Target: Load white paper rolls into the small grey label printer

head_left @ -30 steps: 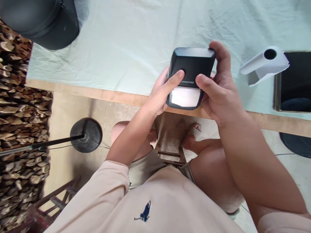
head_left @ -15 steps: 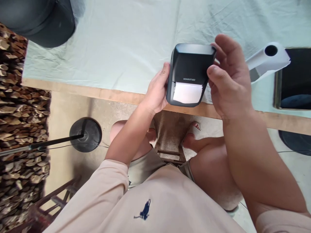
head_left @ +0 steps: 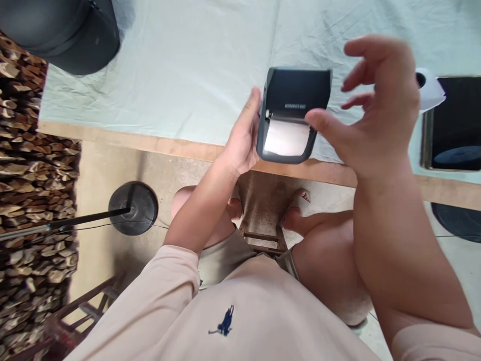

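A small black label printer (head_left: 298, 90) with a white paper roll (head_left: 287, 136) showing in its lower part is held over the table's front edge. My left hand (head_left: 244, 130) grips its left side, thumb up along the edge and the other fingers hidden underneath. To the right, my right hand (head_left: 383, 100) is raised with fingers spread and curved, holding nothing. Its thumb tip overlaps the printer's right edge in view; whether it touches, I cannot tell. Partly behind this hand lies a white paper piece (head_left: 432, 95) with a dark round hole.
A light green cloth (head_left: 188, 65) covers the table, with a wooden front edge (head_left: 150, 145). A dark tablet-like slab (head_left: 456, 115) lies at right. One black bin-like container (head_left: 82, 40) stands far left. Below are a round stand base (head_left: 133, 208) and stacked firewood (head_left: 37, 225).
My right hand has moved right and up from the printer's corner, its fingers spreading. The printer's lid sits tilted up more, baring more of the paper roll. My left hand keeps its hold.
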A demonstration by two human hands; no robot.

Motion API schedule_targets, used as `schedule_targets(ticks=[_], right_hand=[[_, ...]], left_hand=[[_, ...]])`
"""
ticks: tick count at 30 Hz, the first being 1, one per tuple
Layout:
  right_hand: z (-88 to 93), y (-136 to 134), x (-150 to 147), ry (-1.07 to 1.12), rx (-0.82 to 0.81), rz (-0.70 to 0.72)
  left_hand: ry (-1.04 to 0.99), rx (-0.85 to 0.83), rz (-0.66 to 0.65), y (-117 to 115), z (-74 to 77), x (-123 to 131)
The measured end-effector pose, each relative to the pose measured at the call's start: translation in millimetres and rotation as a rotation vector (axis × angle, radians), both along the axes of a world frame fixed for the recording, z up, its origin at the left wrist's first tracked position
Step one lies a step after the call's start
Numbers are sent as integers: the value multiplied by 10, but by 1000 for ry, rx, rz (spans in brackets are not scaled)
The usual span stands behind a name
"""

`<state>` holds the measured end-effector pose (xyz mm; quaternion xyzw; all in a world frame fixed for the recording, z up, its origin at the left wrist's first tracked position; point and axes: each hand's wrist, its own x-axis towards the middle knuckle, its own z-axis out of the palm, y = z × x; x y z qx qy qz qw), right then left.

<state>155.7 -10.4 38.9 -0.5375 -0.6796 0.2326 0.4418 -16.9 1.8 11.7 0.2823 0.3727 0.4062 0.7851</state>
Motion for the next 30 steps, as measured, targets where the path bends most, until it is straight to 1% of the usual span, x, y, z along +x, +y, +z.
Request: schedule_targets(ticks=[1,3,5,6,7,9,11,13,16,19,22,24,25,26,27,29,30], right_hand=[[49,9,-29,-22,43,-67],[122,37,-88,70,101,-119],[158,62,-120,198,141,-117],[165,69,-121,221,167,-127],[168,70,-114,193,177,-129],[170,62,-86,-20,114,-100],[171,54,-60,-311,-20,-55],[169,58,-54,-527,-164,-62],[153,78,-72,-664,-295,-97],[152,76,-86,-656,-333,-55],[210,20,-68,-547,-289,-26],[256,-28,-30,-392,-222,6],[268,-43,-4,-277,-183,10],[265,-48,25,-111,-169,-1],[245,-40,56,89,-202,-23],[155,3,113,513,-335,-109],[90,31,137,675,-398,-156]], left_hand=[[-19,55,-6,-8,-3,-1],[-54,152,-3,-21,-17,2],[-30,166,-5,-29,-34,11],[-13,154,0,-32,-40,16],[-1,141,5,-34,-44,20],[4,133,16,-40,-41,27],[6,153,11,-49,-29,27],[19,194,-12,-59,-11,20],[65,235,-69,-70,13,3],[94,235,-96,-75,24,0],[72,223,-68,-74,21,16],[70,211,-29,-69,11,32],[78,201,-7,-65,5,39],[85,187,13,-59,-3,46],[89,172,28,-53,-12,51],[80,146,45,-38,-31,55],[67,136,46,-31,-40,53]])
